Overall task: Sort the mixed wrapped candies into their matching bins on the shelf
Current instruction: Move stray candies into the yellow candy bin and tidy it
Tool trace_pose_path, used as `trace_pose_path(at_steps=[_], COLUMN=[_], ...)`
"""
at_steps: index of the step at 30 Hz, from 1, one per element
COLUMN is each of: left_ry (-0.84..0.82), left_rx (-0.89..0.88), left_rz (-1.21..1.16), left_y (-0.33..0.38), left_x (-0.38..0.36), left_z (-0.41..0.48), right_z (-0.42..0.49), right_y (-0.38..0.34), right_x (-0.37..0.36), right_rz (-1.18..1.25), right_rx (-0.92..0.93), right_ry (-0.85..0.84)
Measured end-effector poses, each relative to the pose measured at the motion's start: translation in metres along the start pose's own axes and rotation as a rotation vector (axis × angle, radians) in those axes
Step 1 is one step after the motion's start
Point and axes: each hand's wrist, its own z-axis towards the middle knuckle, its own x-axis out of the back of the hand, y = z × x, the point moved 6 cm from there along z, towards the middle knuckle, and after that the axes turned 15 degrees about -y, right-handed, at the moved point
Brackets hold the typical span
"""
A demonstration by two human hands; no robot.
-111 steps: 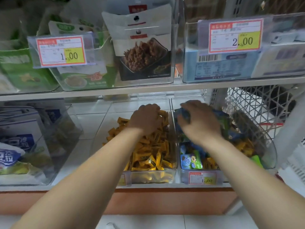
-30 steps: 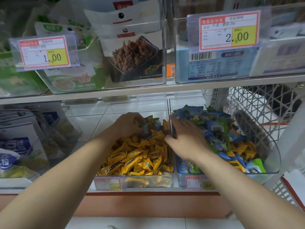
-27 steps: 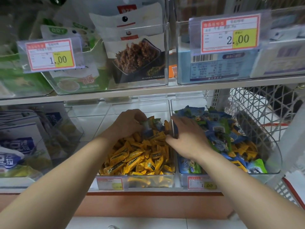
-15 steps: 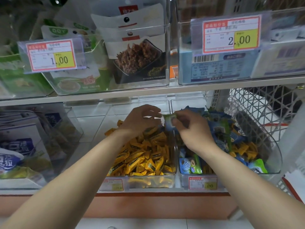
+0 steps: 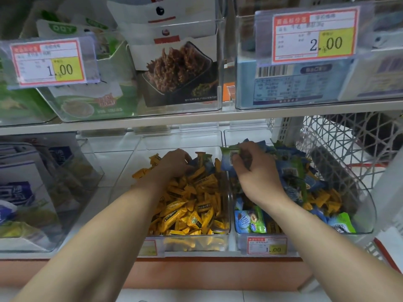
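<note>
Two clear bins stand side by side on the lower shelf. The left bin is full of yellow wrapped candies. The right bin holds blue and green wrapped candies mixed with some yellow ones. My right hand pinches a blue-green wrapped candy above the divide between the two bins. My left hand reaches into the back of the yellow pile with curled fingers, touching a bluish wrapper there; whether it grips the wrapper is hidden.
A white shelf board runs just above the bins and carries clear bins of packaged snacks with price tags. A bin of blue and white packets stands on the left. A white wire basket sits on the right.
My right hand has lifted a blue-green candy out of the yellow bin toward the right bin. My left hand has gone back down into the rear of the yellow pile.
</note>
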Motion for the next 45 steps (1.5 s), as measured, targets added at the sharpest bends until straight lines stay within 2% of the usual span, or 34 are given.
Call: trace_pose_path(at_steps=[4, 9, 15, 20, 22, 25, 28, 29, 30, 33, 35, 38, 42, 45], left_ry=[0.148, 0.049, 0.039, 0.088, 0.149, 0.274, 0.247, 0.222, 0.193, 0.155, 0.163, 0.184, 0.086, 0.1], left_rx=[-0.03, -0.042, 0.036, -0.051, -0.12, -0.135, -0.214, -0.245, -0.26, -0.206, -0.183, -0.178, -0.211, -0.216], left_rz=[-0.041, -0.114, 0.02, 0.011, -0.084, -0.362, -0.706, -0.728, -0.667, -0.225, -0.102, -0.073, -0.098, -0.121], left_y=[-0.003, -0.004, 0.001, -0.002, -0.001, -0.001, 0.008, 0.014, 0.021, 0.037, 0.042, 0.045, 0.045, 0.046], left_x=[0.015, 0.007, 0.001, 0.003, 0.009, 0.024, 0.025, 0.024, 0.021, 0.009, 0.0, -0.006, -0.011, -0.007], left_z=[-0.006, 0.0, 0.012, 0.009, 0.004, -0.005, -0.005, -0.003, 0.0, 0.013, 0.019, 0.02, 0.017, 0.011], right_z=[-0.001, -0.004, -0.004, -0.004, -0.003, -0.003, -0.004, -0.004, -0.003, -0.003, -0.003, -0.002, -0.002, -0.002], right_y=[0.0, -0.001, 0.006, 0.009, 0.01, 0.01, 0.009, 0.009, 0.01, 0.012, 0.013, 0.013, 0.013, 0.014], right_x=[0.002, 0.007, 0.011, 0.008, 0.009, 0.009, 0.009, 0.008, 0.008, 0.006, 0.007, 0.007, 0.007, 0.007], right_rz=[0.025, 0.044, 0.063, 0.073, 0.078, 0.081, 0.08, 0.077, 0.07, 0.041, 0.031, 0.028, 0.015, 0.028], right_rx=[-0.01, -0.029, -0.042, -0.041, -0.042, -0.044, -0.044, -0.045, -0.049, -0.059, -0.058, -0.05, -0.038, -0.054], right_ry=[0.007, 0.028, 0.055, 0.042, 0.042, 0.042, 0.04, 0.038, 0.034, 0.026, 0.031, 0.029, 0.026, 0.013])
